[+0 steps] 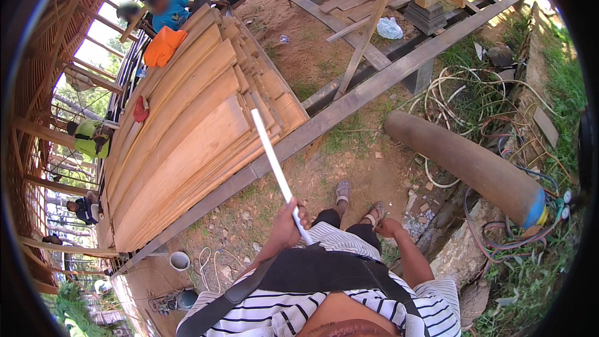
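Observation:
A straight white pipe (pixel 272 161) is in my left hand (pixel 290 221), whose fingers are wrapped round it near its lower end. From there the pipe slants up and to the left, its far tip over the edge of a big stack of wooden boards (pixel 206 125). My right hand (pixel 388 228) hangs low by my right side, above my sandalled foot. Its fingers are curled together; whatever they hold, if anything, is too small to make out.
A dark beam (pixel 349 115) runs along the boards. To the right lie a large gas cylinder (pixel 462 162) and tangled hoses (pixel 446 90). A white bucket (pixel 180 261) stands at lower left. People (pixel 168 12) are beyond the stack, near an orange cloth (pixel 164 48).

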A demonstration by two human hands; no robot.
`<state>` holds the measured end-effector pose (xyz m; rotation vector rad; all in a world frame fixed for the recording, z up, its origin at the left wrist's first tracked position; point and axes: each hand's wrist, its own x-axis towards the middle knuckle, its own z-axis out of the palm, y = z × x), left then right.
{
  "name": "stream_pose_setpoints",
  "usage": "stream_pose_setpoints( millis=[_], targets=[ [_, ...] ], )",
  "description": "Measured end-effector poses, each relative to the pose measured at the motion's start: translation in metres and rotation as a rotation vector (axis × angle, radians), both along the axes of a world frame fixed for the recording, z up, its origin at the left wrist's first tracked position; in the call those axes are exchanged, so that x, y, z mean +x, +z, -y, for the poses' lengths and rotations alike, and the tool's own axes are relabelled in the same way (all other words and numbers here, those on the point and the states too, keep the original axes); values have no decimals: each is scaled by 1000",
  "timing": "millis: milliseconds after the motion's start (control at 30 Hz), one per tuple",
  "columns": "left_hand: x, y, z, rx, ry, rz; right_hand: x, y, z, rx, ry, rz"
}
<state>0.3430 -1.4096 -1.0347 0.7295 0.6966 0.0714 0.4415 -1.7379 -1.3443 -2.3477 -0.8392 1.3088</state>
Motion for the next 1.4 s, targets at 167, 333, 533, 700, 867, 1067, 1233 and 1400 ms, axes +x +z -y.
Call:
stream_pose_setpoints(
  millis=[167,333,533,700,867,1067,1233,1400],
  targets=[
    [20,2,7,-72,-41,70,-17,12,-31,51,196,-102],
    [62,31,-30,10,206,184,-13,11,-21,105,181,-37],
    [43,39,-83,288,393,124,1,4,-6,-85,285,-107],
    [43,31,-109,286,448,164,4,20,-12,-19,165,-117],
    [16,44,-175,505,540,75,2,116,-68,155,139,75],
    [29,33,-357,1257,367,-292,42,246,-133,118,198,102],
    [-12,7,-501,1776,268,-974,44,291,-213,106,303,66],
    [-10,-3,-522,1582,255,-928,50,315,-255,34,308,47]
  ],
)
